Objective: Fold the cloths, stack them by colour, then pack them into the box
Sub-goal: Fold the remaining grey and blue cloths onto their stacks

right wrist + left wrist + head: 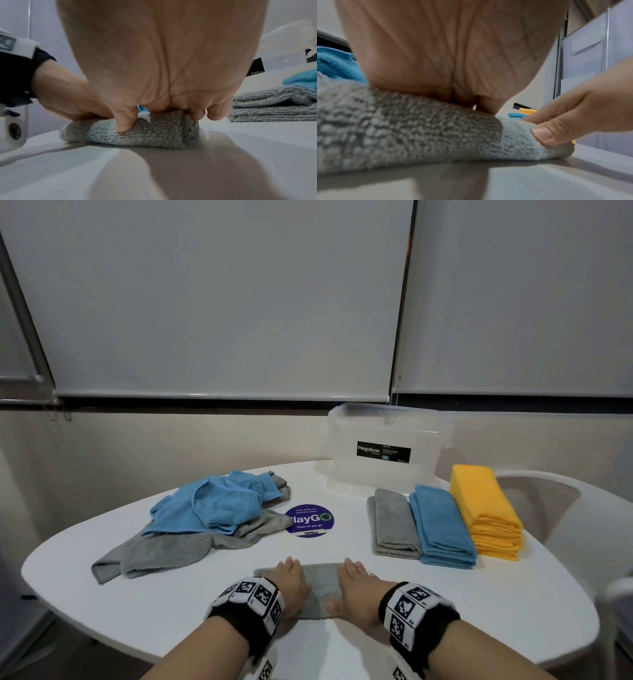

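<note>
A small folded grey cloth (322,587) (419,135) (154,132) lies near the table's front edge. My left hand (291,580) (445,54) presses flat on its left part. My right hand (356,583) (154,60) presses flat on its right part, with the thumb against the near edge. At the right stand three folded stacks: grey (394,522), blue (442,529) and yellow (486,515). Behind them stands the clear plastic box (387,446) with its lid on. At the left, unfolded blue cloths (212,501) lie on unfolded grey cloths (178,549).
The white rounded table (137,611) carries a round purple sticker (310,520) at its middle. A white chair (565,508) stands at the right edge. A wall with drawn blinds is close behind the table.
</note>
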A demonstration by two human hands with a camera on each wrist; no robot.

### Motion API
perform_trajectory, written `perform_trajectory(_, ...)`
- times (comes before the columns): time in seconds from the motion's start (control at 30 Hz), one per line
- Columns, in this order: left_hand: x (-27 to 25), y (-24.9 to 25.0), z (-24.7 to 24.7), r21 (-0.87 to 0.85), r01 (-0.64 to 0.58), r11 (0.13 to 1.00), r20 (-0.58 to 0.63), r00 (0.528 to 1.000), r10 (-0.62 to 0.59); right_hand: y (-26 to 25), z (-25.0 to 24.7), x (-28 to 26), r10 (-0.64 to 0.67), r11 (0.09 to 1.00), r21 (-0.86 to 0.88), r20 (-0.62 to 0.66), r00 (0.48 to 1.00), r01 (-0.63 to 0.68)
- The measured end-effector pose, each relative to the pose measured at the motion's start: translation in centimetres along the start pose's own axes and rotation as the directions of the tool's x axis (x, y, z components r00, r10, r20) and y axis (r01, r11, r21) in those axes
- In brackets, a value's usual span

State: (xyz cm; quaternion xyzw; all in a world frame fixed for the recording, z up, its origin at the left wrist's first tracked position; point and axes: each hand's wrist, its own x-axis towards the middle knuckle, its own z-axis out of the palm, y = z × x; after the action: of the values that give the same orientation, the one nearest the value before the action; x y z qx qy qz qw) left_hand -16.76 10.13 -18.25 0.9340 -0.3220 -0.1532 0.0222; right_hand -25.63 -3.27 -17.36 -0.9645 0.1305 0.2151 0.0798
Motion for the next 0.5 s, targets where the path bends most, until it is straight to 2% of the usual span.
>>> perform_trajectory(0.13, -0.4, 0.5, -1.4, 0.031, -0.004, 1.0, 0.012, 1.0, 0.003, 0.2, 0.1, -0.4, -0.02, 1.0, 0.013, -0.034, 0.999, 0.021)
perform_trajectory(0.3, 0.0, 1.3, -3.0, 0.241, 0.018, 0.97, -0.013, 1.0, -0.016, 1.2, -0.1, -1.0, -0.048, 0.998, -0.045, -0.043, 0.998, 0.046)
perform_trajectory(0.43, 0.9, 1.5, -3.4, 0.143, -0.042, 0.989, 0.025, 0.999, 0.039, 3.2, -1.1, -1.9, -0.033, 0.999, -0.013, -0.051, 0.998, 0.033)
perform_trajectory(0.5, 1.1, 1.8, -4.4, 0.05, -0.111, 0.993, 0.014, 0.994, 0.11, 4.7, -1.5, -2.5, -0.047, 0.992, 0.107, -0.12, 0.992, 0.06)
